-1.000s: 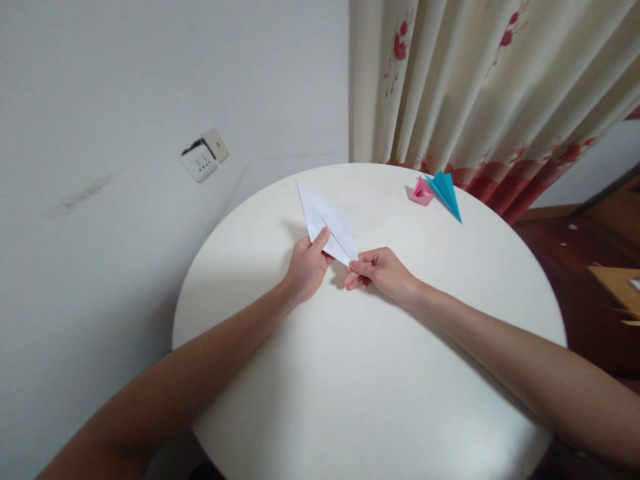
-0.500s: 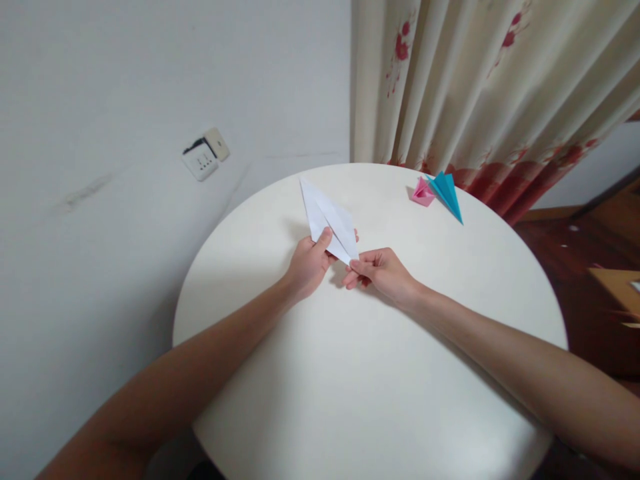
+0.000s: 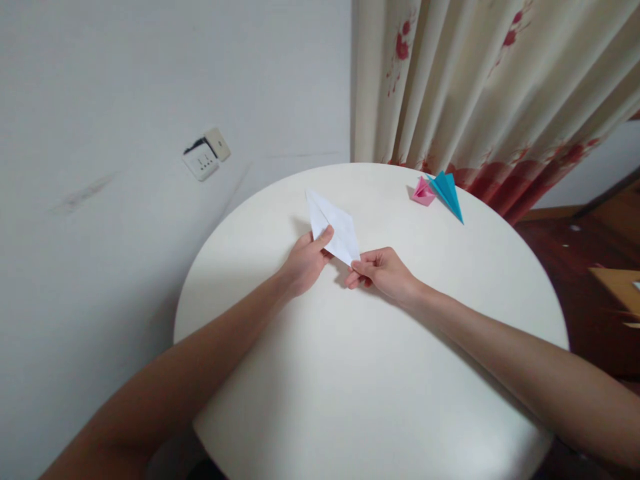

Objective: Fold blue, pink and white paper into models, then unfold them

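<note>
A white folded paper (image 3: pixel 336 225), kite-shaped with a long point toward the far side, is held over the round white table (image 3: pixel 380 373). My left hand (image 3: pixel 305 260) grips its left edge, thumb on top. My right hand (image 3: pixel 381 272) pinches its near tip between thumb and fingers. Both hands meet a little beyond the table's middle.
A pink folded paper piece (image 3: pixel 423 192) and a blue folded paper piece (image 3: pixel 448 193) lie together at the table's far right edge. A floral curtain (image 3: pixel 480 93) hangs behind. A wall socket (image 3: pixel 205 158) sits on the white wall at left. Wooden floor shows at right.
The white paper's far point has dropped lower and looks shorter, as the paper tilted between my hands. Both hands stayed almost in place.
</note>
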Demonstrator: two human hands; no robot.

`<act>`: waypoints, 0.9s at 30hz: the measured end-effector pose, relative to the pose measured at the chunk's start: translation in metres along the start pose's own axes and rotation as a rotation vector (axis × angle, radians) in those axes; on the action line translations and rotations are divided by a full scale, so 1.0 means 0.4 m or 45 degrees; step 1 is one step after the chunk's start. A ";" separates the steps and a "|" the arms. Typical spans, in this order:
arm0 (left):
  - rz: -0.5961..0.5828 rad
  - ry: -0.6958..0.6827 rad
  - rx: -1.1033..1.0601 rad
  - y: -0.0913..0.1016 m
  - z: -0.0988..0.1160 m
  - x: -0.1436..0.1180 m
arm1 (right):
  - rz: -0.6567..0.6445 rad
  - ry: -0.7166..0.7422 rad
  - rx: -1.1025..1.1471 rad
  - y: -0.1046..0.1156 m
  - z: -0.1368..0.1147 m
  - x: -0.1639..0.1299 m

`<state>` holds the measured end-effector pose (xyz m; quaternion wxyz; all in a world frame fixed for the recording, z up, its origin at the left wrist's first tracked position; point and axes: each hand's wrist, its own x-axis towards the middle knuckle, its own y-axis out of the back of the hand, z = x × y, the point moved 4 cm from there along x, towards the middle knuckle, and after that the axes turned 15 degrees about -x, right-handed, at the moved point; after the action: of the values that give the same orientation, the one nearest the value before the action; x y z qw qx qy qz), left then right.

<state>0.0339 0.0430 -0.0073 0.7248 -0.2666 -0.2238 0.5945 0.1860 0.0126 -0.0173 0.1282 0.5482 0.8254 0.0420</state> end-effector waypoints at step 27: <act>0.330 -0.294 0.057 0.027 0.025 0.004 | 0.454 0.206 -0.398 0.082 -0.019 0.015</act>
<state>0.0200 0.0475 -0.0068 0.6173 -0.2072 -0.2560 0.7145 0.2111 0.0316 -0.0040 0.1354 0.6534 0.7068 0.2348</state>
